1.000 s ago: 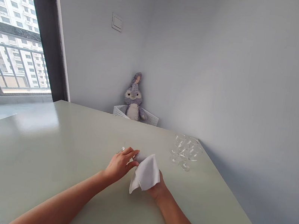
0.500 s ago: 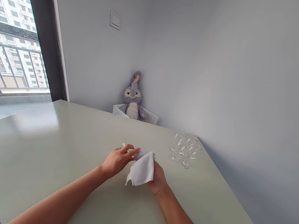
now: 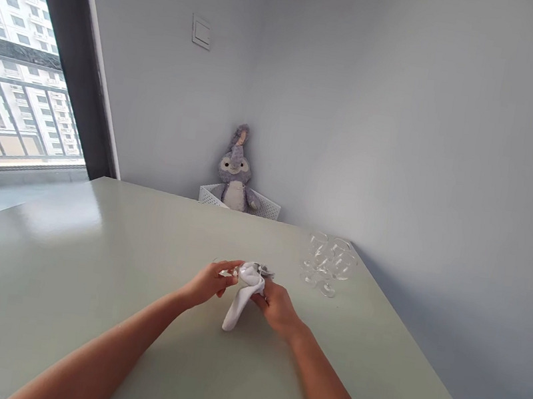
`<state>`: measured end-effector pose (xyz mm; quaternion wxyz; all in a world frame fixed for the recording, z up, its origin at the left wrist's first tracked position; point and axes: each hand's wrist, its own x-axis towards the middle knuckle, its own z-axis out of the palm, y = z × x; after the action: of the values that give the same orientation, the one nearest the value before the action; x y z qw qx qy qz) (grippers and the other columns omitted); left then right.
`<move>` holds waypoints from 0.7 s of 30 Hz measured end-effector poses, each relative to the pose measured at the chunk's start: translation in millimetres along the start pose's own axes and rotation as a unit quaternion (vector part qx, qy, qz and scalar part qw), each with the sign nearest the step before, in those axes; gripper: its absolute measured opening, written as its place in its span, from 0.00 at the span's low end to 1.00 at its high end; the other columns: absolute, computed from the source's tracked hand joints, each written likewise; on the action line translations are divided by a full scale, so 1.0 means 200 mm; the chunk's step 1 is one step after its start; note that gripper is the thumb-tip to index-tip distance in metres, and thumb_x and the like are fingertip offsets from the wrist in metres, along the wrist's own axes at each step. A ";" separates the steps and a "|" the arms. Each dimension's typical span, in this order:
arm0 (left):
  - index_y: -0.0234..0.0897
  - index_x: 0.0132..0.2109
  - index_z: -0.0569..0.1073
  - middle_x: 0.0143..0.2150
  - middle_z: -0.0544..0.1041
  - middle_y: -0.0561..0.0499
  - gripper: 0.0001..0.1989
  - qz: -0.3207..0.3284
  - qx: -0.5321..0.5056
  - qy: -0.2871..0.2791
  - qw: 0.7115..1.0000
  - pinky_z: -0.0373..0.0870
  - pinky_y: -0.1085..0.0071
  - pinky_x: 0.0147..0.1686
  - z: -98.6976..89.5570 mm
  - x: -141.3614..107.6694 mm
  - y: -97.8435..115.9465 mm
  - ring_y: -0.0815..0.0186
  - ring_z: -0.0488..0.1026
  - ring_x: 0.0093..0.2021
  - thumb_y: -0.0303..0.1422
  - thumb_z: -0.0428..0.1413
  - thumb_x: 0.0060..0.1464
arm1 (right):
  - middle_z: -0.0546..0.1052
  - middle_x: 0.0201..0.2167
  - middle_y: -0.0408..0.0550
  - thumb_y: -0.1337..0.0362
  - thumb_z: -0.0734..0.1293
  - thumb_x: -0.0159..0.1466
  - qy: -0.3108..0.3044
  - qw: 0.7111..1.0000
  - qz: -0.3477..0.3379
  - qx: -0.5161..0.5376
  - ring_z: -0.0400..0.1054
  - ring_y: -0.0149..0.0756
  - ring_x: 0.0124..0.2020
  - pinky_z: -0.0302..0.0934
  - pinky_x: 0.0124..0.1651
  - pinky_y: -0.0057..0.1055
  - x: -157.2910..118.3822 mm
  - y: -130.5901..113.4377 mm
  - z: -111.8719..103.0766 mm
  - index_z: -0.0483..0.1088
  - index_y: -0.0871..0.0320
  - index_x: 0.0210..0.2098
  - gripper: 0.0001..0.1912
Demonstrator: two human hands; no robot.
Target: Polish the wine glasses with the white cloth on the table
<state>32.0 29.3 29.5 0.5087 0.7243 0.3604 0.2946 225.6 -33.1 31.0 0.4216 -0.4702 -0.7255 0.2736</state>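
Note:
My left hand pinches a clear wine glass near its stem, thumb and fingers closed on it. The glass lies tilted on its side above the table, its bowl toward my right hand. A white cloth bunches at the bowl, with one end hanging down toward the tabletop. My right hand is closed on the cloth at the bowl's right side. Its fingertips are partly hidden by the cloth, and I cannot tell how far the cloth goes inside.
Several clear stemmed glasses stand grouped near the right back edge of the pale table. Behind the far edge, a grey plush toy sits in a white perforated basket. Walls meet behind it; a window is at left.
My left hand has closed around the glass stem from a looser pose. The cloth, spread over my right hand before, is now bunched at the bowl. The view has shifted slightly.

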 end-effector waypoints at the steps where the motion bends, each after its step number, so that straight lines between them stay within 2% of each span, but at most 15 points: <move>1: 0.45 0.53 0.67 0.36 0.65 0.53 0.22 -0.007 0.001 -0.002 1.000 0.57 0.74 0.24 -0.01 0.00 0.00 0.78 0.58 0.20 0.41 0.51 0.50 | 0.72 0.28 0.41 0.65 0.61 0.59 -0.008 1.000 -0.010 -0.007 0.63 0.35 0.29 0.55 0.34 0.29 0.00 0.00 -0.01 0.71 0.52 0.34 0.07; 3: 0.44 0.54 0.66 0.33 0.64 0.54 0.23 -0.022 0.002 -0.003 1.000 0.56 0.74 0.23 -0.03 0.01 -0.01 0.77 0.58 0.20 0.42 0.51 0.50 | 0.72 0.29 0.41 0.64 0.60 0.60 -0.009 1.000 -0.019 -0.002 0.63 0.35 0.30 0.55 0.34 0.29 0.00 0.01 -0.01 0.71 0.52 0.35 0.08; 6: 0.42 0.54 0.66 0.29 0.63 0.55 0.24 -0.038 -0.022 0.002 0.999 0.56 0.74 0.24 -0.04 0.02 -0.03 0.77 0.59 0.20 0.44 0.51 0.50 | 0.72 0.27 0.42 0.62 0.61 0.60 0.029 0.999 -0.012 0.029 0.62 0.35 0.27 0.55 0.33 0.29 0.00 0.03 -0.01 0.71 0.54 0.32 0.07; 9: 0.43 0.54 0.65 0.34 0.65 0.53 0.24 -0.049 -0.078 0.006 0.996 0.58 0.75 0.25 -0.04 0.02 -0.03 0.78 0.59 0.20 0.45 0.51 0.51 | 0.72 0.28 0.44 0.61 0.61 0.60 0.084 0.995 -0.019 0.040 0.63 0.37 0.29 0.56 0.34 0.29 0.00 0.04 -0.01 0.71 0.55 0.33 0.08; 13: 0.43 0.54 0.64 0.42 0.65 0.49 0.24 -0.091 -0.165 0.029 0.982 0.60 0.76 0.24 -0.02 0.01 -0.03 0.80 0.56 0.20 0.48 0.49 0.51 | 0.73 0.28 0.47 0.63 0.57 0.62 0.176 0.982 -0.038 -0.050 0.64 0.39 0.29 0.58 0.33 0.32 -0.01 0.07 -0.02 0.71 0.56 0.36 0.11; 15: 0.44 0.54 0.64 0.42 0.65 0.49 0.25 -0.114 -0.198 0.049 0.972 0.60 0.76 0.24 -0.02 0.01 -0.04 0.80 0.55 0.21 0.48 0.48 0.52 | 0.74 0.35 0.50 0.65 0.56 0.62 0.214 0.968 -0.070 -0.115 0.65 0.43 0.34 0.59 0.36 0.36 -0.01 0.06 -0.02 0.70 0.55 0.42 0.13; 17: 0.44 0.54 0.63 0.41 0.65 0.49 0.25 -0.126 -0.212 0.063 0.967 0.60 0.77 0.23 -0.01 0.01 -0.04 0.80 0.54 0.20 0.48 0.48 0.52 | 0.71 0.46 0.53 0.66 0.57 0.61 0.213 0.951 -0.120 -0.190 0.63 0.48 0.45 0.59 0.44 0.41 -0.01 0.05 0.00 0.65 0.55 0.50 0.18; 19: 0.43 0.54 0.64 0.40 0.66 0.49 0.25 -0.116 -0.196 0.067 0.971 0.60 0.77 0.22 0.01 0.01 -0.03 0.80 0.54 0.20 0.48 0.48 0.51 | 0.64 0.55 0.54 0.66 0.58 0.60 0.171 0.932 -0.168 -0.273 0.56 0.51 0.54 0.54 0.52 0.47 -0.01 0.01 0.02 0.58 0.57 0.57 0.25; 21: 0.43 0.54 0.64 0.36 0.67 0.51 0.24 -0.091 -0.136 0.064 0.984 0.58 0.77 0.21 0.04 0.00 -0.02 0.79 0.54 0.18 0.46 0.47 0.53 | 0.60 0.58 0.53 0.65 0.60 0.59 0.118 0.912 -0.198 -0.340 0.48 0.52 0.59 0.47 0.57 0.50 0.00 -0.02 0.06 0.54 0.58 0.60 0.28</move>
<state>37.8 25.6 23.7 0.6029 0.5920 0.4136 0.3391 213.5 -35.5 28.0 0.3648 -0.4604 -0.7977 -0.1364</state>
